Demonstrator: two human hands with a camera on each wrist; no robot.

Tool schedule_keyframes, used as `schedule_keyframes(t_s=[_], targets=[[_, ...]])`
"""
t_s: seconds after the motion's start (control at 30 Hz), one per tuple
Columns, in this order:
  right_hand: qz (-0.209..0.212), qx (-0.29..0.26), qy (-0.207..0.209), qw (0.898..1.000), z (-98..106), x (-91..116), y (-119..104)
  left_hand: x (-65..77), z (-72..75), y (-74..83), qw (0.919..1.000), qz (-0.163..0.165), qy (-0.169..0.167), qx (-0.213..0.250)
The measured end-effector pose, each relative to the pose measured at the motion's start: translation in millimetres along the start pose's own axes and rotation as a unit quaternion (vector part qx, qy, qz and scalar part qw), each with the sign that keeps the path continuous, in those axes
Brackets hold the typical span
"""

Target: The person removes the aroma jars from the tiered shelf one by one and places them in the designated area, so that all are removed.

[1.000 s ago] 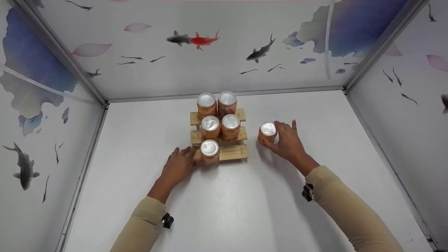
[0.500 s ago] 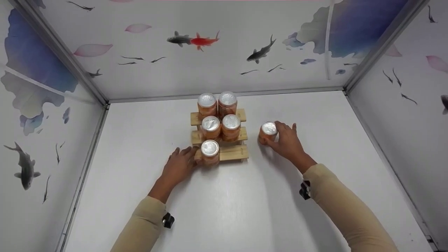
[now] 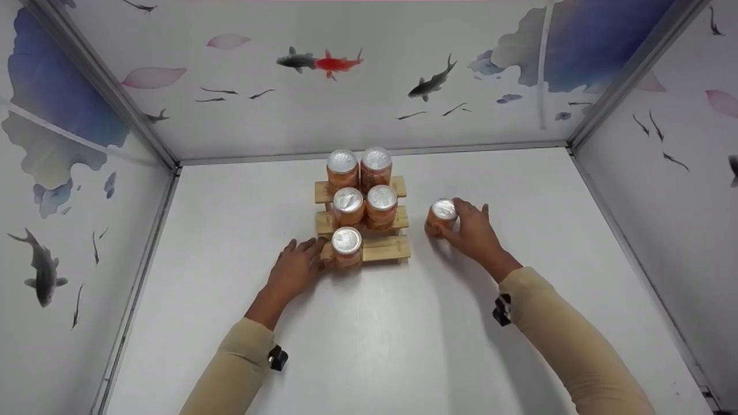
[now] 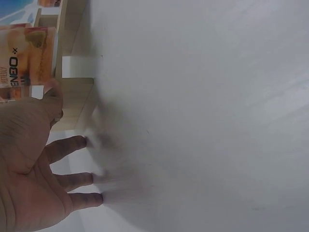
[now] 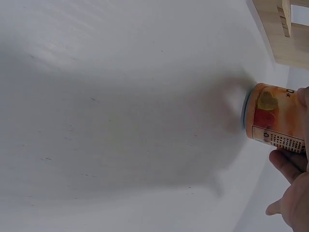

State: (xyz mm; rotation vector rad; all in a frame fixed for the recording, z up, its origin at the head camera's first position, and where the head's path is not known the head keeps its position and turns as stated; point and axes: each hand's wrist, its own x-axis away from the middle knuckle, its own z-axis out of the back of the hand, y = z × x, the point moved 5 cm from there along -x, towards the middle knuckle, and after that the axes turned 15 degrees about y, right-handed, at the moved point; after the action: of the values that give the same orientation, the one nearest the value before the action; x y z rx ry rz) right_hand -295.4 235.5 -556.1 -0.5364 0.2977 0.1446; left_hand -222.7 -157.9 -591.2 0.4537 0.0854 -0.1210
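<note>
Silver-topped orange cans stand on a three-step wooden rack (image 3: 386, 248): two on the back step, two on the middle one. A single front can (image 3: 347, 245) sits at the left of the lowest step. At that step's left end, my left hand (image 3: 295, 268) pinches the rack between thumb and index finger; its other fingers (image 4: 79, 180) stretch out spread near the table. Right of the rack, my right hand (image 3: 475, 233) grips another upright can (image 3: 443, 214) by its side. Fruit pictures show on this can's label (image 5: 270, 113). The can's base is on or just above the table.
The white table (image 3: 369, 340) is bounded by a back wall (image 3: 369, 115) and side walls printed with fish and leaves. The rack stands close to the back wall. Bare wood shows on the right half of the lowest step.
Almost nothing differs. Both hands keep their places at the rack and the can; my right forearm has shifted slightly left, and the head view has tilted a little.
</note>
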Motion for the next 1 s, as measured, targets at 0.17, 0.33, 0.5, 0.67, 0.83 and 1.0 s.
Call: schedule_keyframes(t_s=[0.17,0.33,0.5,0.67,0.83,1.0], targets=[[-0.004,0.0,-0.006,1.0,-1.2,-1.9,1.4,-1.5,0.2,0.5,0.9999,0.005,-0.011,-0.007],[-0.01,-0.011,-0.012,1.0,-1.9,-2.7,3.9,-1.6,-0.5,0.1,0.9999,0.001,-0.009,-0.01],[-0.017,-0.015,-0.017,1.0,-2.5,-2.9,4.6,-1.5,-1.1,-0.4,0.9999,0.001,-0.009,-0.011],[-0.01,-0.006,-0.011,1.0,-0.1,-4.2,3.7,-3.3,-1.3,1.0,0.9999,0.001,-0.012,-0.006],[-0.017,0.008,-0.017,1.0,3.2,-1.3,2.8,-3.8,-0.5,1.7,0.9999,-0.001,-0.01,-0.007],[0.004,0.019,-0.002,1.0,7.0,1.5,-2.4,-2.4,0.7,1.1,0.9999,-0.007,-0.011,-0.011]])
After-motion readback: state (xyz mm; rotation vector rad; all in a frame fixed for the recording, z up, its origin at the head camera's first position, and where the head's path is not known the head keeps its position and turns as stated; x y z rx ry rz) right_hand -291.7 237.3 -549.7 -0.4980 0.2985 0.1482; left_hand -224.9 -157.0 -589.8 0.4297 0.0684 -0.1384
